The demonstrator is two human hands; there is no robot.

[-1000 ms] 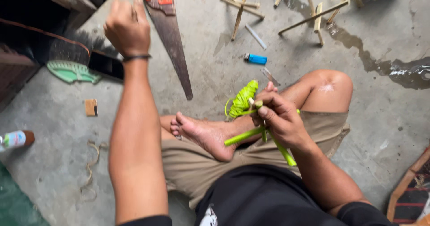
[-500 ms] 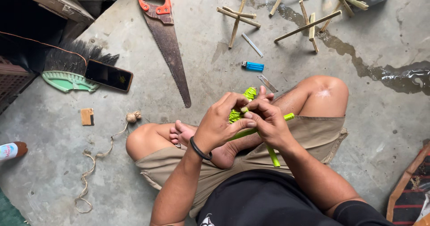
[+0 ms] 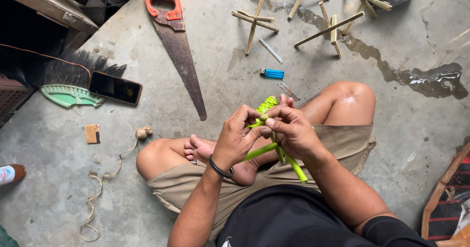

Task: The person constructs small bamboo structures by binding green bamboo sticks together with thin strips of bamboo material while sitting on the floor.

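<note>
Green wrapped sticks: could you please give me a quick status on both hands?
Left hand and right hand both gripping green wrapped sticks over lap. Handsaw, blue lighter lie apart on floor. Nothing obstructing.

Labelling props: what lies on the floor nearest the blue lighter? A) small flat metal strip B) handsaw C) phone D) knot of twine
A: the small flat metal strip lies just right of and below the blue lighter; the other three lie well to its left.

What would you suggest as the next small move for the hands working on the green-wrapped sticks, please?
Probably pull the strand snug: the left hand and right hand both pinch the green-wrapped sticks at the crossing, where the green winding looks unfinished.
</note>
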